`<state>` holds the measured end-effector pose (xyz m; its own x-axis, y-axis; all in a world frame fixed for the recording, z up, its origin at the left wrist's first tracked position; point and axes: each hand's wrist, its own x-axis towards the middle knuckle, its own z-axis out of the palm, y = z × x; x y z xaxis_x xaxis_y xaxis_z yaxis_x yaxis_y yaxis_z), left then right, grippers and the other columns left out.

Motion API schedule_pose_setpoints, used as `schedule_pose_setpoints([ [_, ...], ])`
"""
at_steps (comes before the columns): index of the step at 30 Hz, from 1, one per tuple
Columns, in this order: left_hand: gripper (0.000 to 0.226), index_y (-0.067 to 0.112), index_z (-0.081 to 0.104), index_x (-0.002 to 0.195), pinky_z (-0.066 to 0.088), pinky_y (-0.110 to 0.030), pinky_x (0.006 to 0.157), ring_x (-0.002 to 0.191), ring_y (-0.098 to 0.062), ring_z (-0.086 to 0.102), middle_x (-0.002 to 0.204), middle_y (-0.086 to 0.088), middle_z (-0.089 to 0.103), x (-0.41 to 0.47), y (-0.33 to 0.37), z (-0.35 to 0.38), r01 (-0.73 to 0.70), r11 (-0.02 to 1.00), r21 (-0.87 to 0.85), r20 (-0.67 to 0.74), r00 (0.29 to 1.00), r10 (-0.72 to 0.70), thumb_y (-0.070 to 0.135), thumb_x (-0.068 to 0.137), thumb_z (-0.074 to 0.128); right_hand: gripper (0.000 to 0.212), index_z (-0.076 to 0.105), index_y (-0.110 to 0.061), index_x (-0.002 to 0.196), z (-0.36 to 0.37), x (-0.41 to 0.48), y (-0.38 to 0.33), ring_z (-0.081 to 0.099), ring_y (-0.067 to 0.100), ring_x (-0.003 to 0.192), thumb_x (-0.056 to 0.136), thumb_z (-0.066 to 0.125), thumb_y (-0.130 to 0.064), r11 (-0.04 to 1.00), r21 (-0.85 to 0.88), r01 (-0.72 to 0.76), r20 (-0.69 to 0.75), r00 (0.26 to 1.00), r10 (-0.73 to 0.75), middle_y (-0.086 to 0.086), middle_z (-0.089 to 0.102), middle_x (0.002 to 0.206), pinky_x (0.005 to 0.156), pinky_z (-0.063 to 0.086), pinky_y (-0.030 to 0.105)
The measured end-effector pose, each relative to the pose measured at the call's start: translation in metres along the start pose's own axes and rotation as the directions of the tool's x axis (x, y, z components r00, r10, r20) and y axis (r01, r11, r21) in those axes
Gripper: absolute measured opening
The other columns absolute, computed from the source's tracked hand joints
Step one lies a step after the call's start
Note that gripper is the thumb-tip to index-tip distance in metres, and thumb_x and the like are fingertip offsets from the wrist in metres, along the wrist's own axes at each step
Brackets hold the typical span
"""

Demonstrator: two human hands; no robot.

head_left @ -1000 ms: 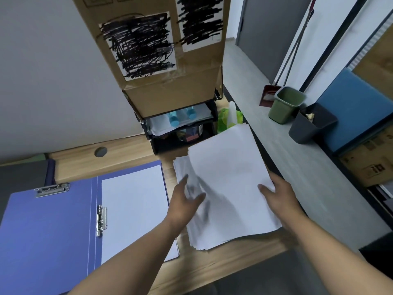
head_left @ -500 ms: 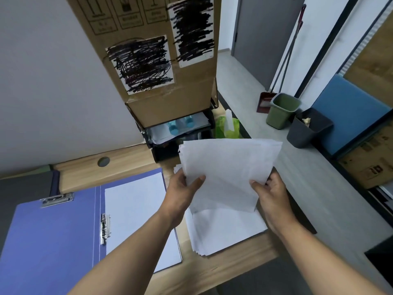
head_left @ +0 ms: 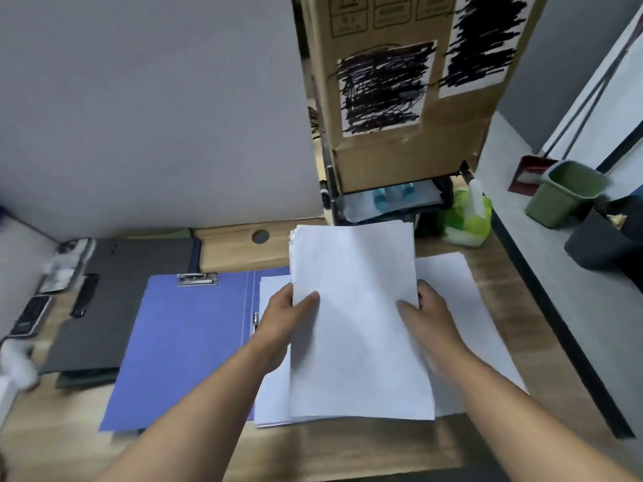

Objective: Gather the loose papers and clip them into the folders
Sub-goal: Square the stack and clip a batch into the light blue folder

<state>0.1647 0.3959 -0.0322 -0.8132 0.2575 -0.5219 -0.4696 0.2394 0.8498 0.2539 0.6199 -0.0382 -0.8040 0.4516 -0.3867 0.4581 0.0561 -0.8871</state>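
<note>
Both hands, left hand [head_left: 283, 320] and right hand [head_left: 426, 316], pinch a sheaf of papers [head_left: 358, 325] by its side edges; square it, then lay it onto the open blue folder [head_left: 188, 342] leftward.

The light wooden tabletop [head_left: 348, 450] carries an open blue plastic folder [head_left: 188, 342], a dark grey folder [head_left: 132, 290] just left of it, loose white paper sheets [head_left: 462, 307] to the right, and at the back a black tray rack [head_left: 393, 205] beside a green plastic bag [head_left: 469, 222].

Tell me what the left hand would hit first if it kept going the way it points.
The left hand grips the paper stack; past that, probably the black tray under the cardboard box, though depth is unclear.
</note>
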Motion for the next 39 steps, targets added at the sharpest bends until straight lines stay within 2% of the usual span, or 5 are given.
schedule_pose_setpoints([
  [11, 0.019, 0.009, 0.074, 0.112, 0.061, -0.055, 0.089, 0.091, -0.034, 0.078, 0.099, -0.01, 0.081, -0.002, -0.065, -0.248, 0.257, 0.966, 0.011, -0.296, 0.924, -0.242, 0.018, 0.098, 0.064, 0.026, 0.056, -0.021, 0.108, 0.247, -0.003, -0.012, 0.064, 0.016, 0.085, 0.084, 0.052, -0.012, 0.939, -0.303, -0.162, 0.363, 0.892, 0.271, -0.002, 0.067, 0.1, 0.074, 0.052, 0.031],
  [18, 0.01, 0.008, 0.06, 0.096, 0.058, -0.039, 0.077, 0.081, -0.028, 0.071, 0.075, -0.004, 0.078, 0.03, -0.091, -0.333, 0.433, 0.891, -0.134, -0.221, 0.864, -0.453, 0.007, 0.095, 0.071, 0.067, 0.034, -0.027, 0.149, 0.362, 0.017, -0.044, 0.052, 0.023, 0.109, 0.088, 0.046, -0.004, 0.788, -0.574, 0.223, 0.298, 0.953, -0.053, 0.002, 0.049, 0.12, 0.082, 0.047, 0.036],
  [25, 0.017, -0.002, 0.071, 0.108, 0.058, -0.028, 0.051, 0.065, -0.024, 0.075, 0.082, -0.012, 0.079, 0.045, -0.099, -0.352, 0.528, 0.836, -0.151, -0.105, 0.832, -0.545, 0.006, 0.093, 0.073, 0.1, -0.008, -0.051, 0.156, 0.453, 0.037, -0.085, 0.056, 0.023, 0.073, 0.089, 0.05, -0.006, 0.617, -0.716, 0.327, 0.496, 0.86, 0.12, 0.004, 0.055, 0.097, 0.053, 0.039, 0.032],
  [31, 0.02, -0.004, 0.071, 0.112, 0.063, -0.047, 0.081, 0.091, -0.035, 0.078, 0.098, -0.019, 0.08, 0.049, -0.106, -0.358, 0.545, 0.809, -0.223, -0.021, 0.827, -0.562, 0.006, 0.096, 0.069, 0.095, -0.003, -0.045, 0.159, 0.473, 0.039, -0.069, 0.062, 0.032, 0.111, 0.089, 0.051, -0.01, 0.47, -0.821, 0.323, 0.41, 0.908, 0.091, 0.005, 0.045, 0.15, 0.074, 0.049, 0.036],
  [39, 0.024, -0.004, 0.07, 0.117, 0.063, -0.042, 0.076, 0.096, -0.037, 0.077, 0.103, -0.02, 0.079, 0.047, -0.108, -0.357, 0.527, 0.809, -0.261, -0.013, 0.835, -0.549, 0.006, 0.095, 0.07, 0.064, 0.035, -0.033, 0.141, 0.466, 0.051, -0.075, 0.058, 0.035, 0.106, 0.086, 0.049, -0.003, 0.642, -0.682, 0.35, 0.411, 0.91, -0.059, 0.007, 0.053, 0.128, 0.081, 0.052, 0.041],
])
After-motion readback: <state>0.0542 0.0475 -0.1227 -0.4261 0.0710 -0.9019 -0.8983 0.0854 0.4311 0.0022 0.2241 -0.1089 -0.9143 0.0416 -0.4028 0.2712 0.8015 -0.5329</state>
